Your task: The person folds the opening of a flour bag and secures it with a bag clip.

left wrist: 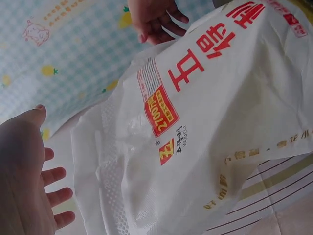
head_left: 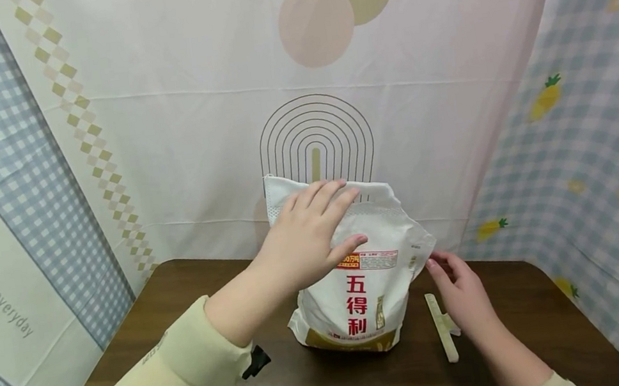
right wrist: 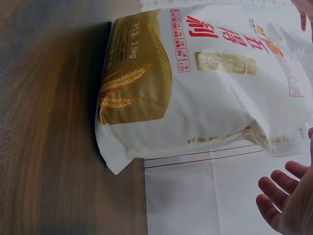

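A white woven flour bag (head_left: pixel 369 231) with red characters stands on the table, its top unfolded and leaning to the right. A gold panel with wheat ears (right wrist: pixel 132 93) marks its lower part in the right wrist view. My left hand (head_left: pixel 306 238) is at the bag's upper left, fingers extended; the left wrist view shows the fingers (left wrist: pixel 57 197) apart from the bag's top edge. My right hand (head_left: pixel 463 290) is at the bag's right upper corner, thumb side against or very near it. Its fingers (right wrist: pixel 279 191) are loosely bent with nothing gripped.
A pale long bag clip (head_left: pixel 442 328) lies on the brown table (head_left: pixel 148 341), right of the bag and beside my right hand. A white printed cloth (head_left: pixel 195 155) hangs behind the table, with blue checked cloths (head_left: pixel 525 199) at both sides.
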A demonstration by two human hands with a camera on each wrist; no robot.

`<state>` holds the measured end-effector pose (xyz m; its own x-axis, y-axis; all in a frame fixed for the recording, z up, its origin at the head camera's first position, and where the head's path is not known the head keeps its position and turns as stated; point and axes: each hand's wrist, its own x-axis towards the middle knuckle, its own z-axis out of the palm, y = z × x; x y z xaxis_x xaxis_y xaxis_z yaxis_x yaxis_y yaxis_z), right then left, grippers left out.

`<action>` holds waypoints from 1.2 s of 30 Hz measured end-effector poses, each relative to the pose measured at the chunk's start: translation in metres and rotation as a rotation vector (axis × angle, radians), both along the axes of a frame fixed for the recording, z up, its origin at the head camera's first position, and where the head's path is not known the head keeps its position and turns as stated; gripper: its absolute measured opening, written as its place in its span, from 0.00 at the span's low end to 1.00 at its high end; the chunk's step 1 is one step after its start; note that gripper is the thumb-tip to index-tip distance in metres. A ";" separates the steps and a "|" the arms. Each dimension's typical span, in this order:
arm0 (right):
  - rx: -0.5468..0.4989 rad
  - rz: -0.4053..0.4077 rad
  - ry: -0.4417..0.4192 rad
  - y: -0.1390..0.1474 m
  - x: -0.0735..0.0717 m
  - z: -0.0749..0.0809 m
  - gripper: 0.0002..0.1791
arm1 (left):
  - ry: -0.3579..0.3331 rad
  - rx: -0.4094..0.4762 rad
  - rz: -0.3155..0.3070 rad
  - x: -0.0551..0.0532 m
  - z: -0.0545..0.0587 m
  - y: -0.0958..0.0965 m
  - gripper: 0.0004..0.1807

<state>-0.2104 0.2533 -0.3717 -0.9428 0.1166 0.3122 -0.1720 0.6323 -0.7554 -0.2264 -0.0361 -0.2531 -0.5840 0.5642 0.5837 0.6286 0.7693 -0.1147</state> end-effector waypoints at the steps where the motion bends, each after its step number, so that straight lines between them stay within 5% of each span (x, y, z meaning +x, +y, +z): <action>1: -0.008 -0.001 -0.009 -0.001 -0.001 0.000 0.29 | 0.006 0.001 0.001 -0.002 0.001 0.001 0.38; 22: -0.269 -0.014 -0.010 -0.012 -0.017 -0.003 0.25 | -0.115 -0.107 0.077 -0.037 0.025 0.022 0.40; 36: -0.378 0.082 -0.007 -0.012 -0.030 -0.001 0.27 | -0.169 -0.110 0.076 -0.054 0.040 0.040 0.11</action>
<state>-0.2409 0.2412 -0.3725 -0.9558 0.1465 0.2548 -0.2039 0.2937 -0.9339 -0.2809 0.0036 -0.2127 -0.7120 0.5694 0.4109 0.5864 0.8040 -0.0982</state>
